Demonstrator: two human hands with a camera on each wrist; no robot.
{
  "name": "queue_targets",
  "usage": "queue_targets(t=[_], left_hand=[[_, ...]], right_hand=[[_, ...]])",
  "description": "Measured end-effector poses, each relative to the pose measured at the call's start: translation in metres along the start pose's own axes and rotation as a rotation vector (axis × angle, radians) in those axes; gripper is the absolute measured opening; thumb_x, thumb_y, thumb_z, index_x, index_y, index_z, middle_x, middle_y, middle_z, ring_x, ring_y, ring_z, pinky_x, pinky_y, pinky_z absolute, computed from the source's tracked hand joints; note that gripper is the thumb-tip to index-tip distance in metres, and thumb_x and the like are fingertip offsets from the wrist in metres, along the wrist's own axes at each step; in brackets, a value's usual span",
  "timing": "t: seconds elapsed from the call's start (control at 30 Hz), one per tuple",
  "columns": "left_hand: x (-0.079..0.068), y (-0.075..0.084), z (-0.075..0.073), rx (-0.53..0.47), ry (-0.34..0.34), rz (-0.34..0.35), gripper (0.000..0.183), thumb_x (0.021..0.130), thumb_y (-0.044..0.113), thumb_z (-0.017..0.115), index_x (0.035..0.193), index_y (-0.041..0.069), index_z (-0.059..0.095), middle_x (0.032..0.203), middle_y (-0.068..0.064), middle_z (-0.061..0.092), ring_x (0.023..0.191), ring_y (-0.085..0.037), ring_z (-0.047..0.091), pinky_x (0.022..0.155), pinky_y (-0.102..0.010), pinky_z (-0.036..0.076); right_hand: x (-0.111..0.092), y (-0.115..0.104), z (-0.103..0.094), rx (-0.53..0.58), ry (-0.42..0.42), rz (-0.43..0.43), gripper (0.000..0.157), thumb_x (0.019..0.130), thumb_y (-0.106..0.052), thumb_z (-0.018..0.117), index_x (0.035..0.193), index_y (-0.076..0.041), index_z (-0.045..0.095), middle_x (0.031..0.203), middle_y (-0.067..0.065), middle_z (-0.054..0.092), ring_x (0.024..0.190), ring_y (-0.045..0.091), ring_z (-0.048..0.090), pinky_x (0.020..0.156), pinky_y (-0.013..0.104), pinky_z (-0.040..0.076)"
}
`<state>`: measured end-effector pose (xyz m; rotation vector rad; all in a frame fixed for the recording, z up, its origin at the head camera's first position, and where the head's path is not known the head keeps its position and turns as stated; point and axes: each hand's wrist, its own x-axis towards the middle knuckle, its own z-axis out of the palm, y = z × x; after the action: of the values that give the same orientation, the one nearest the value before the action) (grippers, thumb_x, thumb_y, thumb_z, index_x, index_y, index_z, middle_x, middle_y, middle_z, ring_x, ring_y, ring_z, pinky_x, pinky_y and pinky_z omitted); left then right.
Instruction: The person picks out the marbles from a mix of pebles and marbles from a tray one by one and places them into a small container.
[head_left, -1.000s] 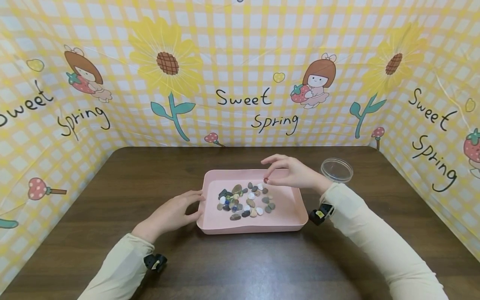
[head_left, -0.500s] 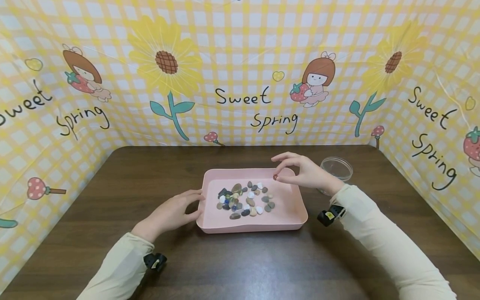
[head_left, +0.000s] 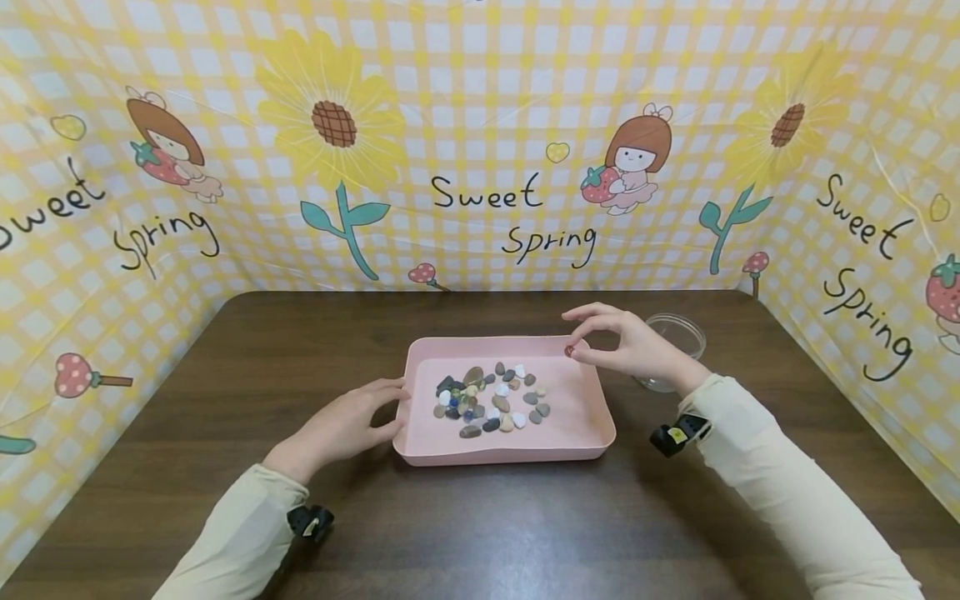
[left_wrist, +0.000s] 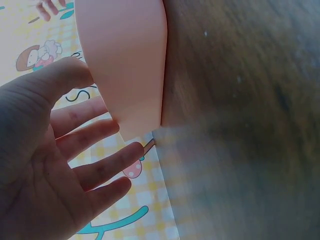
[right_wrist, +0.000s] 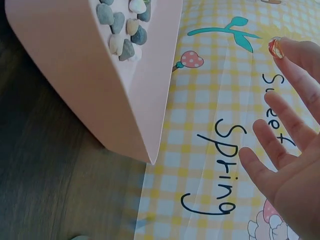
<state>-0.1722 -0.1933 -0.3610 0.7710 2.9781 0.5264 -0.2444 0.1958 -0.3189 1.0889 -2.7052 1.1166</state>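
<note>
Between thumb and index finger, my right hand [head_left: 626, 343] pinches a small red-and-clear marble [right_wrist: 275, 48], its other fingers spread. In the head view that hand is over the back right corner of a pink tray [head_left: 573, 429]. Pebbles [head_left: 519, 422] in grey, white and brown lie spread across the tray's left and middle, with blue and yellowish marbles [head_left: 468, 414] among those at left. My left hand [head_left: 337, 429] is at the tray's left wall, thumb and fingertips touching it, the fingers loosely extended in the left wrist view.
A clear round plastic container [head_left: 678, 333] stands behind the tray's right end, partly hidden by my right hand. The dark wooden table [head_left: 480, 533] runs back to a yellow checked cloth [head_left: 480, 108] that rises around its back and sides.
My right hand, with the marble in its pinch, has moved right across the tray toward the clear container. The left hand stays at the tray's left wall.
</note>
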Motion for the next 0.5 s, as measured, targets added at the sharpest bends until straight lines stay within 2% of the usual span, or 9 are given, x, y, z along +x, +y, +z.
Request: queue_targets(t=[0.5], left_hand=[[0.001, -0.001, 0.002, -0.012, -0.009, -0.008, 0.041, 0.089, 0.024, 0.060, 0.124, 0.001, 0.058, 0.136, -0.018, 0.052, 0.124, -0.034, 0.051, 0.102, -0.050, 0.042]], right_hand=[[-0.017, 0.008, -0.008, -0.028, 0.071, 0.029, 0.011, 0.083, -0.015, 0.069, 0.094, -0.018, 0.070, 0.130, 0.010, 0.055, 0.126, 0.029, 0.046, 0.105, 0.052, 0.033]])
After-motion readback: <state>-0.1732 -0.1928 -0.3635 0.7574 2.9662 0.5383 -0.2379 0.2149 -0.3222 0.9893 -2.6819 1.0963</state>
